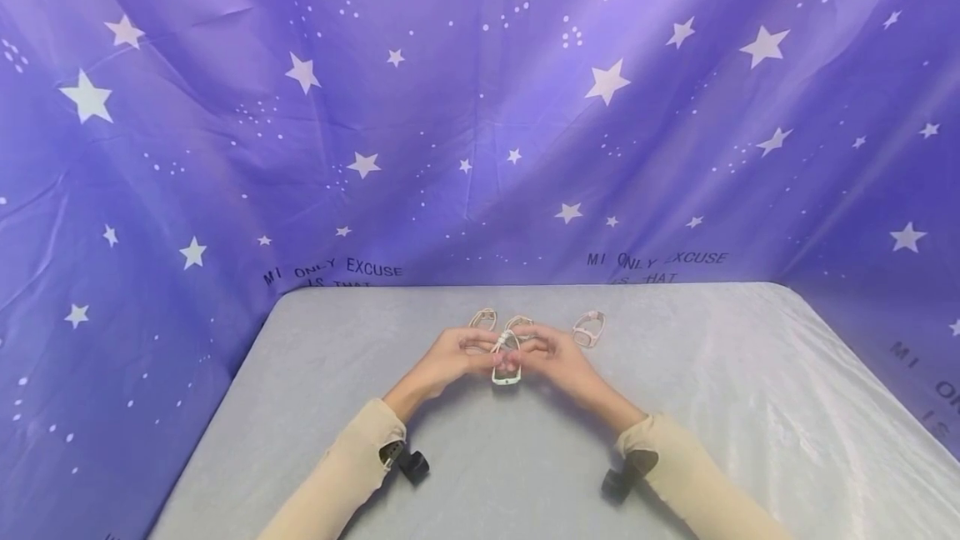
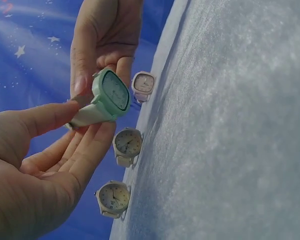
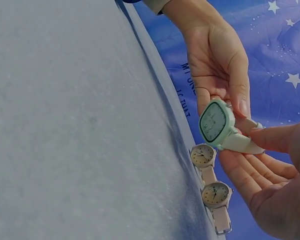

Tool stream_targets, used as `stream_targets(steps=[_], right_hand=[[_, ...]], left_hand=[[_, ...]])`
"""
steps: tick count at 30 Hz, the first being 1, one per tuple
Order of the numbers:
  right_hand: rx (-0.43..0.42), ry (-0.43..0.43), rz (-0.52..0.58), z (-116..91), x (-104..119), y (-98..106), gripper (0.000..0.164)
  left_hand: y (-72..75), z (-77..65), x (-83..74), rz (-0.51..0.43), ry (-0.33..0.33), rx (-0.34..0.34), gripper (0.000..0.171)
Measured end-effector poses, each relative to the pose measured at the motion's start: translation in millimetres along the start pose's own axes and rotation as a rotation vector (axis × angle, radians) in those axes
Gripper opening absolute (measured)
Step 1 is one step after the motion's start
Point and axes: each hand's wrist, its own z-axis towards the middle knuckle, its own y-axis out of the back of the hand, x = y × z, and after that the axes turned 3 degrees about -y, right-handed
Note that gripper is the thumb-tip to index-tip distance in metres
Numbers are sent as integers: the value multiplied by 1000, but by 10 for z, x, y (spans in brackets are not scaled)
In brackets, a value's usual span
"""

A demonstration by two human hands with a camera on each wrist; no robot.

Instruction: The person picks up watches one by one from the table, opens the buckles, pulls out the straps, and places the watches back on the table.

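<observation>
A wristwatch with a mint-green squarish case and a pale strap (image 2: 113, 93) is held up between both hands, its dial facing the body. My left hand (image 1: 452, 358) pinches the strap from the left, thumb on one side and fingers on the other. From the right, my right hand (image 1: 553, 358) pinches the strap too, its thumb close to the left thumb. In the right wrist view the green case (image 3: 216, 123) leans outward while the strap (image 3: 242, 143) passes between the fingers. The strap's ends are partly hidden by the fingers.
Behind the hands, a pink squarish watch (image 1: 588, 329) stands on the grey cloth-covered table (image 1: 480, 473) to the right. Two cream round-dial watches (image 2: 127, 142) (image 2: 113, 198) stand beside it, further left. A purple star-printed curtain (image 1: 480, 107) hangs behind the table's far edge.
</observation>
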Motion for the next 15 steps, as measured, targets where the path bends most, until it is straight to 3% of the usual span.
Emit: stream_targets(steps=[6,15], right_hand=[[22,-7,-2,-13,25,4,39],[30,-13,-2,-10,31,31,35]], left_hand=[[47,-19,20,39,13,-5,44],[87,-30,8,19,-9,27,40]])
